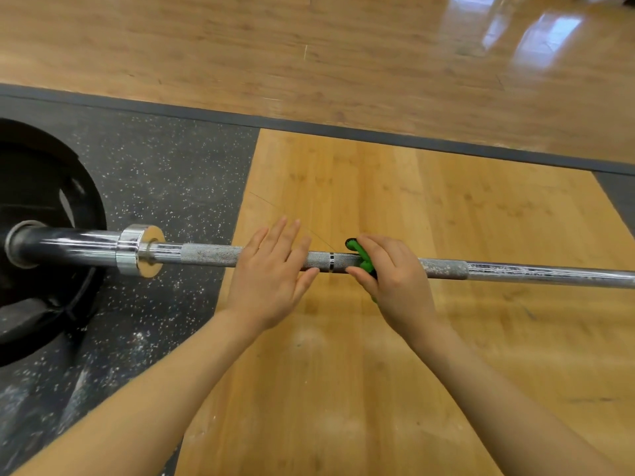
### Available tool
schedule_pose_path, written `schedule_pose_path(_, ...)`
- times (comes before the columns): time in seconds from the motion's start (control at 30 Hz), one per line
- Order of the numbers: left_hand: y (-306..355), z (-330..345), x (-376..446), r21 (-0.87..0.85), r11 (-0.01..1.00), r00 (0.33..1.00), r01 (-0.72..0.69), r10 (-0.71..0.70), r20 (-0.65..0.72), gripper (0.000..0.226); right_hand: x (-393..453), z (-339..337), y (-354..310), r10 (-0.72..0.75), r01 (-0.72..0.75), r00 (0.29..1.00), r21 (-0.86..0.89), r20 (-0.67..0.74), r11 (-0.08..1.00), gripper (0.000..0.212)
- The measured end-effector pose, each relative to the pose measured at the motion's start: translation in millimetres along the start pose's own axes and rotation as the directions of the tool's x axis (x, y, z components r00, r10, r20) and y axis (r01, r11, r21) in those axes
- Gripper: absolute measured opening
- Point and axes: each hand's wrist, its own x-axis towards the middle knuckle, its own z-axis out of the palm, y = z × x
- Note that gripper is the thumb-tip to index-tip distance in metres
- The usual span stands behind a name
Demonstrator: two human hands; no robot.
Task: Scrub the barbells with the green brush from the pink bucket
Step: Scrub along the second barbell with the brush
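The barbell [213, 257] lies across the wooden platform [378, 355]. The left hand [271, 276] rests on its knurled shaft, fingers straight and spread. Just beside it, the right hand [395, 273] grips the green brush [362, 257] against the shaft.

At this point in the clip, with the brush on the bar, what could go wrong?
The left hand lies flat and open on the barbell rather than gripping it, so the bar may roll under scrubbing. The right hand holds the green brush close to the bar, so knuckles could scrape the knurling. White dust already marks the black mat; scrubbing may spread more onto the wooden platform.
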Motion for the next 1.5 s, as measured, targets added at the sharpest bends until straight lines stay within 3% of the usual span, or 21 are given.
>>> schedule_pose_path(0.43, -9, 6, 19, 0.014, 0.999, 0.996, -0.029, 0.030, -0.088, 0.051, 6, 26, 5, -0.066, 0.069, 0.998, -0.150, 0.022, 0.986, 0.042)
schedule_pose_path(0.6, -7, 4, 21, 0.026, 0.999, 0.996, -0.019, 0.021, -0.089, 0.053, -9, 8, 31, 0.001, -0.004, 1.000, -0.186, -0.017, 0.982, 0.043)
schedule_pose_path(0.73, -6, 5, 21, 0.042, 0.999, 0.996, -0.018, 0.022, -0.087, 0.053, -6, 14, 19, 0.059, -0.065, 0.997, -0.163, -0.041, 0.984, 0.038)
schedule_pose_path(0.93, -9, 4, 20, 0.043, 0.998, 0.995, -0.045, 0.049, -0.082, 0.055, -4, 14, 19, -0.018, 0.019, 1.000, -0.146, 0.005, 0.989, 0.040)
schedule_pose_path(1.2, -6, 5, 21, 0.030, 0.999, 0.996, -0.017, 0.020, -0.085, 0.056, -25, -11, 53, 0.172, -0.179, 0.983, -0.140, -0.061, 0.974, 0.036)
schedule_pose_path(1.5, -11, 7, 22, 0.020, 0.999, 0.998, -0.029, 0.030, -0.061, 0.055, -13, 1, 38, 0.078, -0.076, 0.997, -0.114, 0.014, 0.991, 0.039)
